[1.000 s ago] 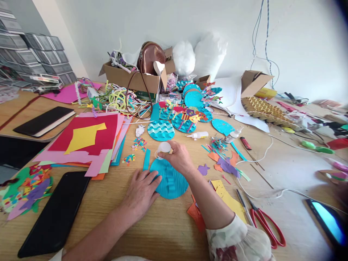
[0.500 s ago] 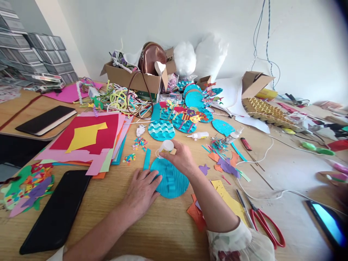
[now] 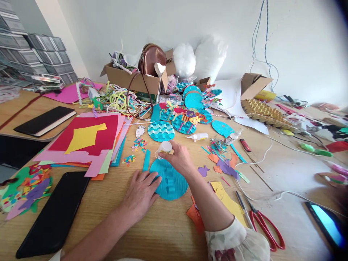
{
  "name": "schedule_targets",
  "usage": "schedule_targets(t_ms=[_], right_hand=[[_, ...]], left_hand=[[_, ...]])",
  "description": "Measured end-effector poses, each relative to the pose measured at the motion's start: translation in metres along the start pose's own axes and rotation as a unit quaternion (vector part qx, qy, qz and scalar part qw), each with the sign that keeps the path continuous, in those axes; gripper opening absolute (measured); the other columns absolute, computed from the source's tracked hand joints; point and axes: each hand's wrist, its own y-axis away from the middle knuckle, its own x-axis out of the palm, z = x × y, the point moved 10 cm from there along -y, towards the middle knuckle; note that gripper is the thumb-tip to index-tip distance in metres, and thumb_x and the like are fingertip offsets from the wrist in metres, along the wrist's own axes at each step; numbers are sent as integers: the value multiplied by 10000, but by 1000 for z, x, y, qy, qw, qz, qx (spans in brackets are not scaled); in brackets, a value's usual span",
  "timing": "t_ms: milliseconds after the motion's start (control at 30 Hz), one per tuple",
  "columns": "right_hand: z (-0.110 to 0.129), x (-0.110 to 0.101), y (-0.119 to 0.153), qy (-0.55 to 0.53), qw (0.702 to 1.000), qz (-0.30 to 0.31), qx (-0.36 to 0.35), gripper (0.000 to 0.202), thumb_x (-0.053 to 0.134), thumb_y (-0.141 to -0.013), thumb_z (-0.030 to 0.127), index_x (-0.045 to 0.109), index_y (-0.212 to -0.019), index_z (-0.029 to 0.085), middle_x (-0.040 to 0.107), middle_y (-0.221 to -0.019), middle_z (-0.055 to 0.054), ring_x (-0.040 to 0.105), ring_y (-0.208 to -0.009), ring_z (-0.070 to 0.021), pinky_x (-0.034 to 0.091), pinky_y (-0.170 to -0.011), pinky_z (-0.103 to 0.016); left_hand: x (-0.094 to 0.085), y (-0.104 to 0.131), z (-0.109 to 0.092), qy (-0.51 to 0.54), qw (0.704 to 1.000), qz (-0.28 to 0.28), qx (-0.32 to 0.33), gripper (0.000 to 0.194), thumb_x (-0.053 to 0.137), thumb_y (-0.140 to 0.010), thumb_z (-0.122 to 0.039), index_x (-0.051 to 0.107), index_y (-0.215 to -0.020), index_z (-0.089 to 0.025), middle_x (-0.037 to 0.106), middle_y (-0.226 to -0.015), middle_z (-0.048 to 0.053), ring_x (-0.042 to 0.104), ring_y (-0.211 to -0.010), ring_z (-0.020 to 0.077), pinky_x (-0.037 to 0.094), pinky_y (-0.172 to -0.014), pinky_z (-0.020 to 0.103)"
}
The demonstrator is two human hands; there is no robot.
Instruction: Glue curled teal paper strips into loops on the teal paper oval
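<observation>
One wooden table [image 3: 160, 232] carries everything. At its back stands a cardboard box [image 3: 130, 80] with one brown bag [image 3: 153, 61], beside two white bundles of stuffing [image 3: 184, 59]. One stack of coloured paper [image 3: 62, 134] lies to the left, topped by a single yellow offcut [image 3: 85, 137]; nearer is one black phone [image 3: 54, 214].

Between the two hands, one turquoise corrugated disc [image 3: 178, 183] lies flat on the table, a single looped strip [image 3: 169, 185] running down its middle. The left hand [image 3: 141, 186] rests palm down, fingers extended, fingertips on the disc's left edge. The right hand [image 3: 179, 158] grips one white glue bottle [image 3: 165, 146] over the disc's far edge, its round white end upward; whether the tip touches the disc is hidden.

One pair of red-handled scissors [image 3: 257, 214] lies at right. One loose turquoise strip [image 3: 146, 160] sits by the left fingertips, near two small piles of paper confetti [image 3: 139, 144].
</observation>
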Motion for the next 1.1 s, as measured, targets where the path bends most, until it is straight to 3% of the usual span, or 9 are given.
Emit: schedule_targets(t_ms=[433,867,1100], right_hand=[[5,0,0,-50,998,-11,-21,96,609,-694,286,570,-677,200,596,-667,20,537,-639,-130,346,-566,-219],[0,-5,0,-62,997,-45,-20,146,636,-675,322,570,-699,194,595,-674,22,530,-630,-134,343,-562,-224],[2,3,1,-47,999,-14,-19,154,646,-668,323,570,-697,192,597,-672,17,523,-620,-133,336,-557,-223]], left_hand=[[0,0,1,5,1000,2,-3,329,551,-805,-290,530,-1131,-257,524,-1235,21,435,-1095,257,291,-946,488],[-1,0,0,-2,1000,-9,-3,338,571,-793,-280,526,-1127,-256,531,-1221,17,438,-1086,250,296,-939,482],[-2,0,-1,-3,1000,-14,1,331,577,-789,-282,534,-1116,-255,535,-1214,20,446,-1075,246,305,-933,471]])
